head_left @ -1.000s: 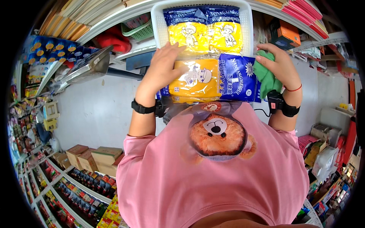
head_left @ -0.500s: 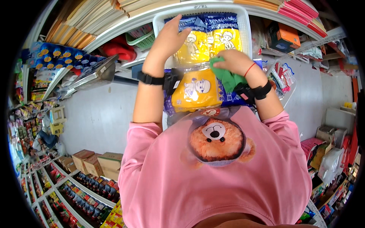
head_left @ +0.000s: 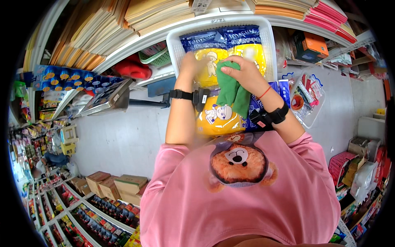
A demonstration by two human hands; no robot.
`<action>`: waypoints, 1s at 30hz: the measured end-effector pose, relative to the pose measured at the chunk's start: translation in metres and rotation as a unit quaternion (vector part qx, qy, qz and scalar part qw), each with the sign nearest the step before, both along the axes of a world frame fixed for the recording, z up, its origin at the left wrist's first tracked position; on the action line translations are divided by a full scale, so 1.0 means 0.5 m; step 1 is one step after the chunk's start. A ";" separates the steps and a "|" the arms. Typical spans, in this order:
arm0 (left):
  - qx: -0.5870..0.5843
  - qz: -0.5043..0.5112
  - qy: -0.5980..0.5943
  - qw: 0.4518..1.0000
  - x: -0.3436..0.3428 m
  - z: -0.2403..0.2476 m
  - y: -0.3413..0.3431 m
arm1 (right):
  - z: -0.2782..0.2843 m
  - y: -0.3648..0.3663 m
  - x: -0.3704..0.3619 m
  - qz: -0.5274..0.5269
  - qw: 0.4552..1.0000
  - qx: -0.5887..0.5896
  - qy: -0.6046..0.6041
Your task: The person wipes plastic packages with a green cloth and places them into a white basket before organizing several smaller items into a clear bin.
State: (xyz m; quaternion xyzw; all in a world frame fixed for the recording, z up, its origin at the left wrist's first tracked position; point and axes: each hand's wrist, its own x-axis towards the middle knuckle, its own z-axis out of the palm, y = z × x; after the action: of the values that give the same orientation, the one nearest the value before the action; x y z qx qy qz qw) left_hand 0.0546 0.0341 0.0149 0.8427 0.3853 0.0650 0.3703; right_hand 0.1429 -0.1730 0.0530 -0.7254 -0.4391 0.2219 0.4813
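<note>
In my right hand (head_left: 249,76) is a green cloth (head_left: 229,87), pinched between thumb and fingers and hanging down in folds. My left hand (head_left: 191,66), smeared by motion, is over the left side of a white plastic basket (head_left: 270,53); its fingers do not show clearly. Flat blue-and-yellow plastic packages (head_left: 205,40) with printed cartoon figures lie side by side in the basket. Nearer my body is another blue-and-yellow package (head_left: 220,123), partly covered by the cloth and my right wrist.
Stacks of brown envelopes (head_left: 160,18) and pink paper (head_left: 325,18) fill the shelf behind the basket. A clear tub (head_left: 308,117) with small packets stands at right. A grey-edged screen on a stand (head_left: 107,99) is at left. Cardboard boxes (head_left: 129,185) line the floor.
My left hand has come down from the basket's far left rim toward its near left side. My right hand has moved slightly left with the green cloth, which now hangs more spread out.
</note>
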 end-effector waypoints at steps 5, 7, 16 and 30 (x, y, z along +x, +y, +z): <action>-0.231 0.040 -0.234 0.944 -0.018 0.020 -0.002 | -0.121 -0.001 0.013 -0.035 0.996 -0.082 0.023; -0.318 0.052 -0.338 0.884 -0.021 0.060 -0.022 | -0.130 -0.004 0.016 -0.046 0.995 -0.069 0.048; -0.428 0.062 -0.369 0.823 -0.012 0.021 -0.094 | -0.101 -0.014 0.032 -0.336 0.906 0.222 0.127; -0.513 0.053 -0.468 0.718 -0.018 -0.016 -0.059 | -0.068 0.017 -0.015 0.033 0.970 0.102 -0.217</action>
State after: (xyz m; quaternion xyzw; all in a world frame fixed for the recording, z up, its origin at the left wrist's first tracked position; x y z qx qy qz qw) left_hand 0.0459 0.0048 0.0069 0.3644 0.1813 0.2631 0.8747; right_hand 0.1355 -0.1646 0.0191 -0.6886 -0.5770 0.0293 0.4383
